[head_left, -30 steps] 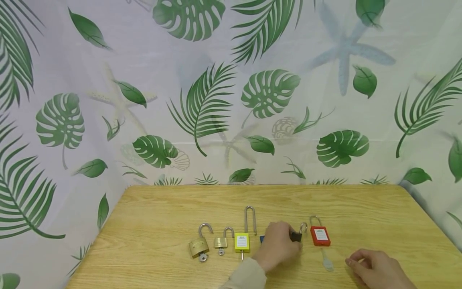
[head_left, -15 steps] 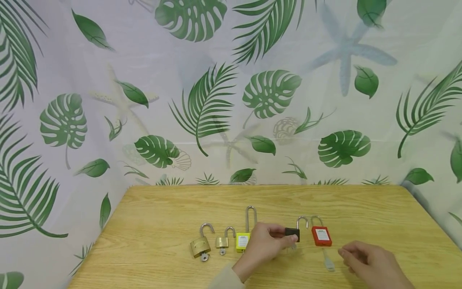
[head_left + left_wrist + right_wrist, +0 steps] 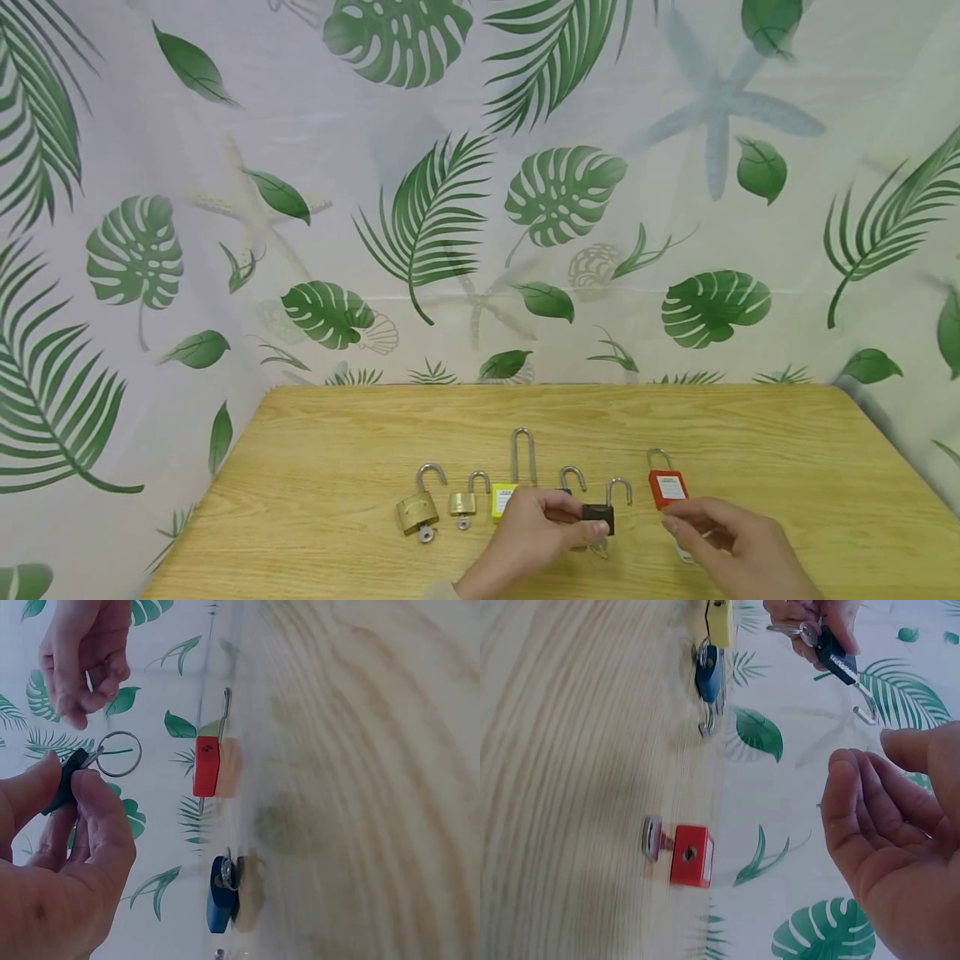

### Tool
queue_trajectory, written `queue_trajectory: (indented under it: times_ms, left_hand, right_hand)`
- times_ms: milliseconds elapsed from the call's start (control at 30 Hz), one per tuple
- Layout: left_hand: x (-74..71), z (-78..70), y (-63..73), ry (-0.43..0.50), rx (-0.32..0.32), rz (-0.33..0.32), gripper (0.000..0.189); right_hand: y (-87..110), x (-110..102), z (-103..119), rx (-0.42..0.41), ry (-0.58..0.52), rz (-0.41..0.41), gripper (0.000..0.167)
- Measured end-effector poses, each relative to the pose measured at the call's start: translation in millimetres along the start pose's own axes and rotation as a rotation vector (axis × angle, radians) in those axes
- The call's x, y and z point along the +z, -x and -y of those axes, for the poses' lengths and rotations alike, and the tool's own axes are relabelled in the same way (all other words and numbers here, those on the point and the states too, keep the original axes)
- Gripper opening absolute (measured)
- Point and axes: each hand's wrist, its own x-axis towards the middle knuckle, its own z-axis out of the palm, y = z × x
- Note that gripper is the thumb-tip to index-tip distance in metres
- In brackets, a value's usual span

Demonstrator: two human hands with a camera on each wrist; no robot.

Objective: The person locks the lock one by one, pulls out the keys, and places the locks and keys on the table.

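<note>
My left hand (image 3: pixel 528 533) pinches a black padlock (image 3: pixel 597 519) by its body, lifted off the table. Its shackle stands open, and a key with a ring (image 3: pixel 118 754) hangs from its keyhole end. My right hand (image 3: pixel 731 537) hovers to the right with fingers loosely bent and nothing in them. In the right wrist view the open shackle of the black padlock (image 3: pixel 836 658) points toward my right fingers, with a gap between. A red padlock (image 3: pixel 667 486) lies just beyond my right hand. A key (image 3: pixel 684 553) below it is partly hidden by that hand.
Left of my hands lie a large brass padlock (image 3: pixel 417 512), a small brass padlock (image 3: pixel 462 503) and a yellow long-shackle padlock (image 3: pixel 502 502). A blue padlock (image 3: pixel 708 673) is mostly hidden behind my left hand in the head view. A leaf-print cloth (image 3: pixel 480 208) hangs behind the table.
My left hand has picked up the black padlock from the row and brought it nearer to me. My right hand has moved left, now partly covering the loose-looking key by the red padlock.
</note>
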Motion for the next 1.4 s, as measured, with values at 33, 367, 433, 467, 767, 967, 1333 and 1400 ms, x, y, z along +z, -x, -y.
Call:
queue_trajectory:
  times_ms: [33,367,433,467,767,967,1333,1400]
  left_hand:
    - [-0.2,1.0,1.7,-0.003,-0.007,0.007,0.016]
    - [-1.5,7.8,13.7,0.064,-0.034,0.033,0.014]
    - [-2.5,9.3,14.6,0.083,-0.048,0.041,0.014]
    - [-3.3,10.0,15.2,0.092,-0.057,0.043,0.014]
    - [-9.6,13.0,19.1,0.102,-0.079,0.051,0.017]
    - [-7.3,12.1,20.0,0.099,-0.085,0.035,0.017]
    - [3.7,10.3,19.1,0.134,-0.064,0.042,0.017]
    - [7.0,10.1,18.9,0.143,-0.058,0.05,0.017]
  right_hand:
    - [1.3,1.6,2.2,-0.015,-0.012,-0.013,0.024]
    - [5.7,19.5,22.6,-0.244,-0.115,-0.117,0.013]
    - [5.5,21.6,25.2,-0.281,-0.119,-0.117,0.012]
    - [5.0,22.3,26.3,-0.29,-0.118,-0.109,0.012]
    - [-1.2,25.2,32.5,-0.344,-0.135,-0.066,0.012]
    - [-3.0,25.3,35.2,-0.414,-0.151,-0.087,0.013]
    - [-5.4,24.0,38.0,-0.272,-0.192,0.025,0.012]
    - [-4.8,23.3,38.4,-0.25,-0.217,0.063,0.017]
